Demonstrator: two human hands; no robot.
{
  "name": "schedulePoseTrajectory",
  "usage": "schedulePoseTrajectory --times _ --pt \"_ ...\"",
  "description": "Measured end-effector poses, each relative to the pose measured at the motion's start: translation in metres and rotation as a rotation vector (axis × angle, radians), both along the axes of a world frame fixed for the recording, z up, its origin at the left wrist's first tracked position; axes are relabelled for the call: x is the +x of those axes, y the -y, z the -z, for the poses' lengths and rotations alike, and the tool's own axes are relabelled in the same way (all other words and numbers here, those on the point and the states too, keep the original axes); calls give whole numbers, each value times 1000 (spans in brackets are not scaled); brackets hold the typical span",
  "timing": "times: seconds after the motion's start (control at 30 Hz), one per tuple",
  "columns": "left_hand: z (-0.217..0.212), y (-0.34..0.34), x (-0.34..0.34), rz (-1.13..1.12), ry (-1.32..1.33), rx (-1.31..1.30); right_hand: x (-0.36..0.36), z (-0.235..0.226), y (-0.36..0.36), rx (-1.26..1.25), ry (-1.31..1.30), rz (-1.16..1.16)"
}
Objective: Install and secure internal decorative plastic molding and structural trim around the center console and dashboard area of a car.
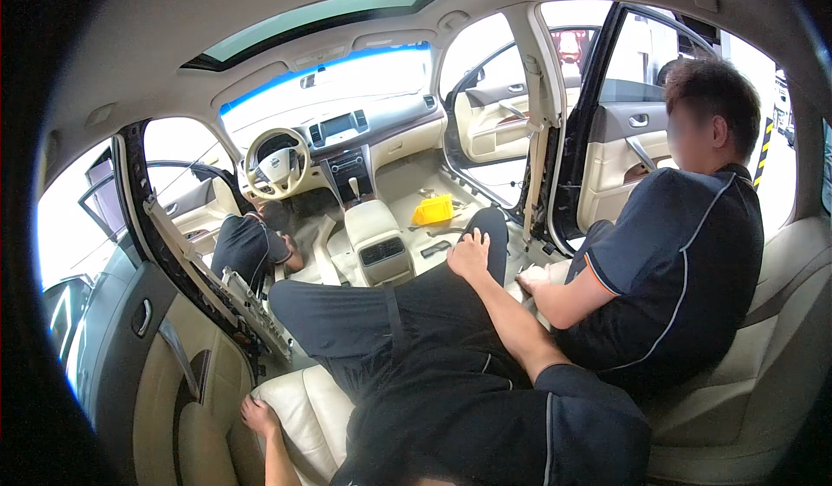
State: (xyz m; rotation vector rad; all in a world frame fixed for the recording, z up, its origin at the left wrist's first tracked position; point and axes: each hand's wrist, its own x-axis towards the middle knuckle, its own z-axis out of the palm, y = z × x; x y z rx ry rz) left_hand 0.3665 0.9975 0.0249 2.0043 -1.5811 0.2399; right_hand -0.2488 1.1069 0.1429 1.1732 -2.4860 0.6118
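I sit on the cream leather rear seat point(305, 417) of a car, in dark trousers point(347, 317). At the seat's outer left edge rests my left hand point(259, 417), its fingers laid over the leather and nothing seen in them. My right hand point(471, 255) lies on my raised right knee, fingers apart and holding nothing. Beyond that knee, a yellow plastic bin point(433, 210) stands on the bare front floor point(394, 187). A flat dark piece point(435, 249) lies just left of the right hand.
Close on my right sits a person point(685, 261) in a dark shirt. Another person point(251, 243) bends low by the driver's doorway. The centre console point(375, 226) stands ahead, with the steering wheel point(277, 165) beyond. The left rear door point(147, 356) is beside me.
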Motion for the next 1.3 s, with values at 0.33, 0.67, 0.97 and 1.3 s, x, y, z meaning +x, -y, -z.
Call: schedulePoseTrajectory --times 0.33,0.67,0.97,1.3 --pt "-2 -3 -2 -3 12 6 3 -2 -1 1 -16 -4" --pt "2 2 1 1 9 12 1 -3 -1 31 11 -9" --pt "-1 -2 3 -6 -15 38 2 3 5 -14 -35 -18" --pt "-5 3 -3 30 -17 47 152 -5 22 146 386 -813"
